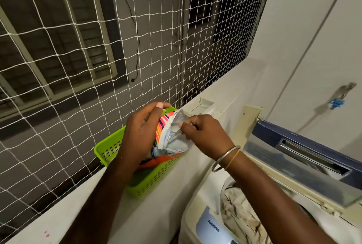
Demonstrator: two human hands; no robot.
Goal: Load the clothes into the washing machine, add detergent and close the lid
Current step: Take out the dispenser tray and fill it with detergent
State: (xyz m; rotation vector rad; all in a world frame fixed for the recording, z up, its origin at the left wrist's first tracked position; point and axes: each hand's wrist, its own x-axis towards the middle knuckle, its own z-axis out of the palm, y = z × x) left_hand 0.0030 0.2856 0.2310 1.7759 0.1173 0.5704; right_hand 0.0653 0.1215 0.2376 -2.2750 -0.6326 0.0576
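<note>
The packet point(172, 132) is glossy plastic film, printed outside and silvery inside. The basket point(109, 145) is smooth green plastic, pierced with holes. The net point(78, 47) is white knotted cord. The bench point(168, 189) looks pale and matt. The lid point(293, 138), right, is shiny blue plastic with a clear panel. The clothes point(241, 218), near, are crumpled matt cloth. The bangle point(225, 158) is polished metal.

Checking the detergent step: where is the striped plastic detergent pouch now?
Head view, centre: the striped pouch is gripped by the left hand, its top pinched by the right hand, over the green perforated plastic basket.
</note>
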